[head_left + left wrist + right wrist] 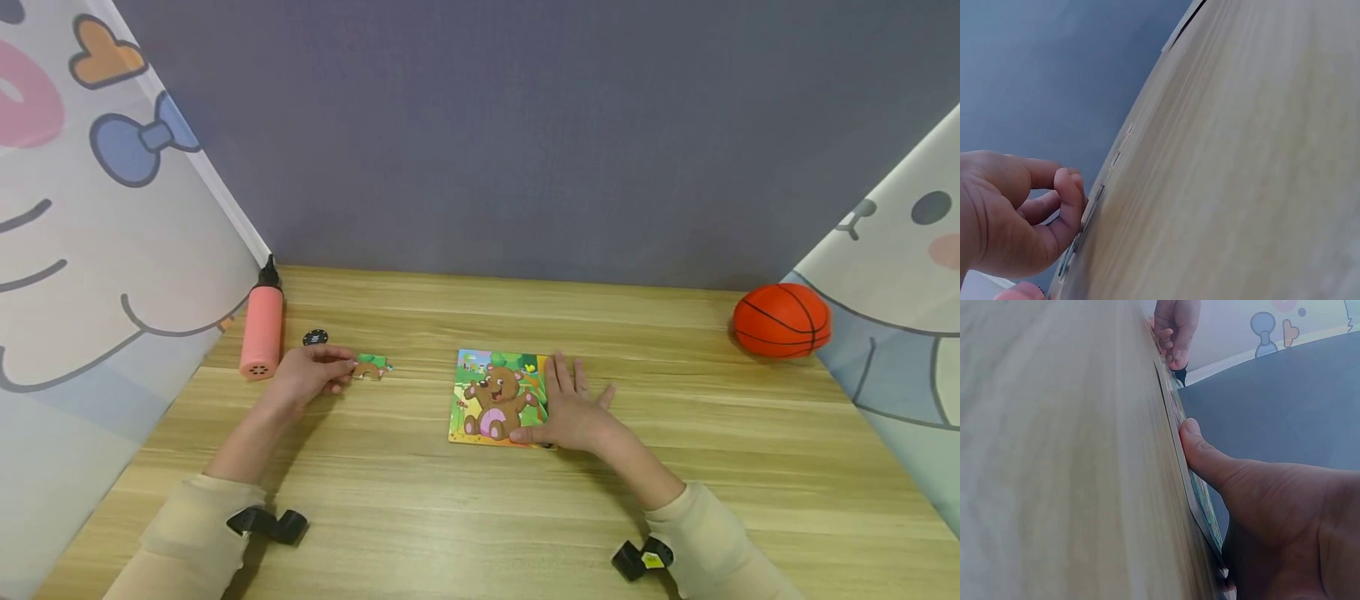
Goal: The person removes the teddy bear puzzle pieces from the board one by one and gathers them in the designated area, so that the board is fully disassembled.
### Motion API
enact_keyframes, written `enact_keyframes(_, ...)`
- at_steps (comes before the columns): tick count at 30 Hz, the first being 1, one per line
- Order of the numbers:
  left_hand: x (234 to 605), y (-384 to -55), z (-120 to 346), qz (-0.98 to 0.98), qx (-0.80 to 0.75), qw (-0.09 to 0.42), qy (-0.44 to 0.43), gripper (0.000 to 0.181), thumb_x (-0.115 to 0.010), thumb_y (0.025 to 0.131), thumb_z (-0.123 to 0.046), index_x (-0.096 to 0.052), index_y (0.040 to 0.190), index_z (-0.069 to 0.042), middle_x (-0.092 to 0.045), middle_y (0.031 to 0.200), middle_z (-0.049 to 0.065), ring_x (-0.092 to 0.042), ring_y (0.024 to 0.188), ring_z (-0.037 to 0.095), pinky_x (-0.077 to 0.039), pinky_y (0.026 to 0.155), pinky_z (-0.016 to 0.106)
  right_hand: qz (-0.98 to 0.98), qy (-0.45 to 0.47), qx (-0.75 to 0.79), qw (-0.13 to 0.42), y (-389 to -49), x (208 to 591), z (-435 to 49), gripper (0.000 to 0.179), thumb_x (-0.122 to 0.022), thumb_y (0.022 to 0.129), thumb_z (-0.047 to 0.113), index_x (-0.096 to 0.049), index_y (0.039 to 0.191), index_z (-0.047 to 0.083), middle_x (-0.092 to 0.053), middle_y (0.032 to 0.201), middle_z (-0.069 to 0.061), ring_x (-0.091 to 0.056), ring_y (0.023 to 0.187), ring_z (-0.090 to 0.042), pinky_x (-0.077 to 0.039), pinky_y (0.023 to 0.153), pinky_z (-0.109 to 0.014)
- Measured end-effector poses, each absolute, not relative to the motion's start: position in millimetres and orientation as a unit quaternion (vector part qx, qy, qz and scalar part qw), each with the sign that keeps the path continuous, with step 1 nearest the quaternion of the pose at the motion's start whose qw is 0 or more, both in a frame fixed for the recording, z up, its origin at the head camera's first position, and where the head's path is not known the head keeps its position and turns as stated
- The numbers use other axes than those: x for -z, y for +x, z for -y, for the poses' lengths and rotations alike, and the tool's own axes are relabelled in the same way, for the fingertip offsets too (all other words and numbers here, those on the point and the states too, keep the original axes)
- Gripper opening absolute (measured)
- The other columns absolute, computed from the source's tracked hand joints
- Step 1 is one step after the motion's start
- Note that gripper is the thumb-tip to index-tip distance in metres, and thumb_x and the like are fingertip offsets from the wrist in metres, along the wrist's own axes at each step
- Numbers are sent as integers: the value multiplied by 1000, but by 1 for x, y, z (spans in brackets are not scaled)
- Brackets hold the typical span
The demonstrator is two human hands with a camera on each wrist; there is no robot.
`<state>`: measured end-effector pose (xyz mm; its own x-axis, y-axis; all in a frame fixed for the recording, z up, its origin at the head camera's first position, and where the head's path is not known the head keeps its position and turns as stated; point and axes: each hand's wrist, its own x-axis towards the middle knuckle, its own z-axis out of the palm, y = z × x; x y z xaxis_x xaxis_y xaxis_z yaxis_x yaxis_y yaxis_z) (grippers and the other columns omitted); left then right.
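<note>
A square bear puzzle (498, 392) lies flat on the wooden table, a brown bear pictured on it. My right hand (573, 412) rests over its right edge with fingers spread, and the thumb (1200, 447) reaches onto the puzzle's face. Off to the left, my left hand (311, 372) has curled fingers, thumb and fingertips together at a small green and brown puzzle piece (370, 367). In the left wrist view those fingertips sit right at the tabletop, and they partly hide the piece.
Just behind the left hand lies a black round chip (315, 337). A pink pump (262, 333) with a black nozzle stands at the left edge. An orange-red ball (782, 320) sits at the right. A grey panel (480, 142) closes the back.
</note>
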<state>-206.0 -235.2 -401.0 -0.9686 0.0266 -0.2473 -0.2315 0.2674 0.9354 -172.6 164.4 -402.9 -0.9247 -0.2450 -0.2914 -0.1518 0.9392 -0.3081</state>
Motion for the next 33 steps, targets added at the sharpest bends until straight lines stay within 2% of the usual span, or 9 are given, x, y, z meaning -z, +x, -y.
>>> enact_keyframes(4, 398, -204, 233, -800, -590, 91, -62, 33, -62, 102, -9, -55, 127, 11, -61, 111, 16, -59, 75, 8, -54, 62, 22, -970, -103, 143, 166, -172, 403, -164, 137, -70, 75, 77, 5, 159, -1, 13, 166, -18, 16, 149, -43, 9, 99, -85)
enact_keyframes(9, 395, -205, 225, -797, -597, 81, -43, 38, -58, 105, -15, -53, 134, 9, -61, 115, 20, -61, 80, 10, -55, 65, 23, -970, -104, 145, 167, -172, 403, -165, 136, -70, 76, 76, 5, 159, -1, 13, 166, -18, 16, 149, -43, 9, 98, -84)
enact_keyframes(16, 396, -210, 192, -785, -610, 107, -2, 34, -57, 104, -12, -55, 131, 9, -62, 109, 22, -62, 82, 16, -56, 69, 25, -969, -102, 154, 165, -172, 402, -165, 136, -72, 76, 75, 3, 159, -1, 12, 166, -18, 16, 149, -44, 10, 98, -85)
enact_keyframes(22, 397, -212, 160, -785, -605, 131, 24, 31, -59, 103, -11, -58, 128, 7, -60, 111, 21, -61, 85, 23, -56, 71, 27, -970, -105, 148, 163, -172, 402, -165, 135, -70, 76, 76, 2, 159, -2, 12, 166, -19, 14, 149, -44, 9, 98, -85)
enact_keyframes(27, 397, -213, 135, -782, -605, 144, 46, 29, -60, 102, -9, -60, 125, 7, -62, 108, 20, -61, 82, 22, -56, 70, 27, -970, -104, 146, 162, -173, 403, -166, 136, -70, 75, 77, 3, 159, -1, 12, 167, -18, 14, 149, -44, 9, 98, -85)
enact_keyframes(33, 400, -215, 106, -769, -615, 167, 53, 25, -65, 99, -10, -65, 120, 4, -65, 96, 16, -61, 76, 18, -56, 67, 27, -973, -105, 134, 158, -174, 405, -166, 136, -70, 75, 78, 2, 159, -2, 10, 167, -19, 10, 150, -46, 5, 98, -86)
